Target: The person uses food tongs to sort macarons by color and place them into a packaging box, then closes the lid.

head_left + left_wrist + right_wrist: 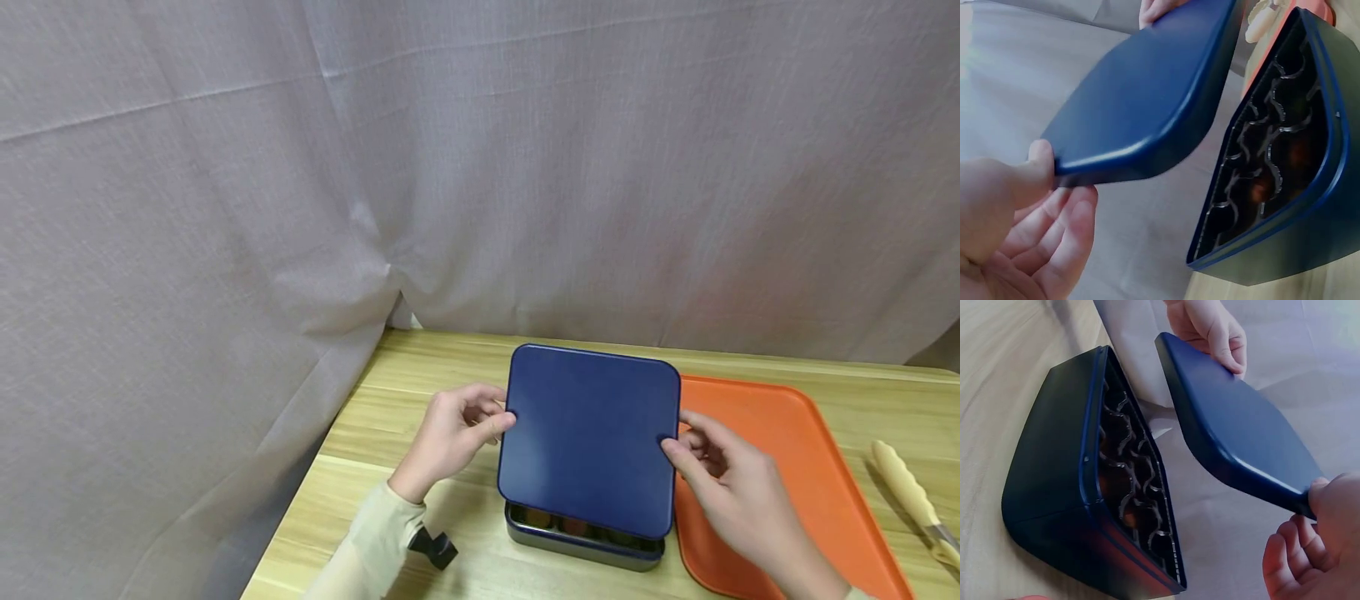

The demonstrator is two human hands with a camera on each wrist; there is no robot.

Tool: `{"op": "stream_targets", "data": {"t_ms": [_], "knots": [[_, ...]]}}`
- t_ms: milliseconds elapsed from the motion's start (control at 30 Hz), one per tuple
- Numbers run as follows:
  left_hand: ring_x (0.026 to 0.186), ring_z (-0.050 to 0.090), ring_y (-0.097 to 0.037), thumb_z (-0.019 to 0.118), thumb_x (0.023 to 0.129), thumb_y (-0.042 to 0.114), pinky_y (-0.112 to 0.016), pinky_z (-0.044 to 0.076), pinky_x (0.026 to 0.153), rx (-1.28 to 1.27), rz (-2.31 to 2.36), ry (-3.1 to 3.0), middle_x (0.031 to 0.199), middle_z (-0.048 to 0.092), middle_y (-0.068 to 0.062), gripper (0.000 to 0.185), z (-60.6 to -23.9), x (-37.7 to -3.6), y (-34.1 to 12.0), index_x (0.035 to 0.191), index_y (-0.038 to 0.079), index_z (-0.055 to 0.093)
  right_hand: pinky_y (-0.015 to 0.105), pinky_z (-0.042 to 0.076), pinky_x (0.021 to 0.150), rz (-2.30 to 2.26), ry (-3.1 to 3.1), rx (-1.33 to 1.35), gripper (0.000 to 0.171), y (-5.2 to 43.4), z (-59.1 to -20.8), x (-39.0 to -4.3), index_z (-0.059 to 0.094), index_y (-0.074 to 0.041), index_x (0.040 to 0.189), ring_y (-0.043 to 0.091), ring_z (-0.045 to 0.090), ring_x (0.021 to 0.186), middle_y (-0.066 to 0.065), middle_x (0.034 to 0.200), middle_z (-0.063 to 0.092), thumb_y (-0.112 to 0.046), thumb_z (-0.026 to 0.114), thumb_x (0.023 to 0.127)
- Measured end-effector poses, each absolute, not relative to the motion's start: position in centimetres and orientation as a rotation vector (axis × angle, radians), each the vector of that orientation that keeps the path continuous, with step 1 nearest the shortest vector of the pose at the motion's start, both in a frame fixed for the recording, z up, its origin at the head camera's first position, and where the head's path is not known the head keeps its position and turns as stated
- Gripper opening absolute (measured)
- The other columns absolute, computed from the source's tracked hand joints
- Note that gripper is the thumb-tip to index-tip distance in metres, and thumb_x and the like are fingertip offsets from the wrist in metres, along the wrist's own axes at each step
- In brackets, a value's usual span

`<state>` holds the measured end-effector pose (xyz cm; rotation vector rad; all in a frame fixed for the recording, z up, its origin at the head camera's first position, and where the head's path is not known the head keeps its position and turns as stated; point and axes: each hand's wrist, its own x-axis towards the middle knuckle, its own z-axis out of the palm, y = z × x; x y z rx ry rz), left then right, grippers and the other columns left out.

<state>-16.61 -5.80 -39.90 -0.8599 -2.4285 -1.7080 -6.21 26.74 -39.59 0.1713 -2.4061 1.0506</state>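
Observation:
A dark blue square lid (588, 437) is held tilted above a matching tin box (585, 552). My left hand (453, 433) pinches the lid's left edge, thumb on top and fingers below. On the opposite edge, my right hand (738, 492) grips it the same way. Both wrist views show the lid apart from the box. Inside the box sits a dark divided insert (1272, 140) with wavy-edged compartments. A few reddish-brown pieces (1130, 517) show dimly in it; their kind is unclear. In the head view the lid hides most of the insert.
An orange tray (795, 450) lies on the wooden table (405, 375), right of the box and partly under my right hand. Farther right is a tool with a cream scalloped handle (900, 483) and a metal part. A grey curtain (525, 167) hangs behind and to the left.

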Motion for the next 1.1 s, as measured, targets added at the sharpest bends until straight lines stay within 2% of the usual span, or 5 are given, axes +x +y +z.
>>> {"op": "stream_targets", "data": {"t_ms": [333,567,833,1000,1100], "knots": [[0.061,0.073,-0.018,0.082,0.093,0.015,-0.027,0.058,0.050,-0.764,-1.735,-2.588,0.086,0.075,-0.006,0.022,-40.9,-16.9,-5.2,0.110,0.002,0.076,0.014,0.046,0.059,0.993,-2.545,0.082,0.041,27.0,-41.1,-7.2,0.066,-0.001,0.132,0.003,0.055,0.069,-0.004,0.085,0.069,-0.021,0.077,0.098],[0.067,0.075,-0.036,0.084,0.091,0.013,-0.050,0.065,0.061,-0.683,-1.815,-2.636,0.084,0.075,-0.008,0.026,-41.9,-16.7,-4.7,0.108,-0.005,0.074,0.021,0.046,0.058,0.984,-2.669,0.044,0.045,27.3,-42.2,-7.3,0.064,0.002,0.134,0.003,0.054,0.070,-0.006,0.083,0.067,-0.028,0.073,0.101],[0.060,0.072,-0.024,0.086,0.088,0.011,-0.031,0.064,0.054,-0.598,-1.845,-2.682,0.081,0.074,-0.008,0.029,-42.6,-16.6,-4.4,0.107,-0.007,0.073,0.022,0.044,0.057,1.008,-2.718,0.050,0.046,27.5,-43.1,-7.5,0.063,0.004,0.133,0.003,0.053,0.068,-0.006,0.082,0.065,-0.029,0.071,0.103],[0.062,0.074,-0.033,0.086,0.089,0.013,-0.045,0.065,0.057,-0.573,-1.800,-2.727,0.079,0.075,-0.006,0.029,-43.0,-16.6,-4.3,0.107,-0.006,0.073,0.022,0.045,0.056,1.001,-2.722,0.066,0.043,27.4,-43.4,-7.7,0.065,0.005,0.131,0.002,0.053,0.067,-0.006,0.081,0.065,-0.027,0.071,0.103],[0.063,0.074,-0.036,0.085,0.090,0.014,-0.044,0.065,0.056,-0.578,-1.772,-2.749,0.079,0.074,-0.004,0.027,-43.2,-16.6,-4.2,0.107,-0.004,0.074,0.022,0.045,0.056,1.004,-2.736,0.074,0.043,27.4,-43.6,-7.8,0.066,0.005,0.130,0.002,0.053,0.066,-0.006,0.080,0.065,-0.027,0.071,0.103]]}}
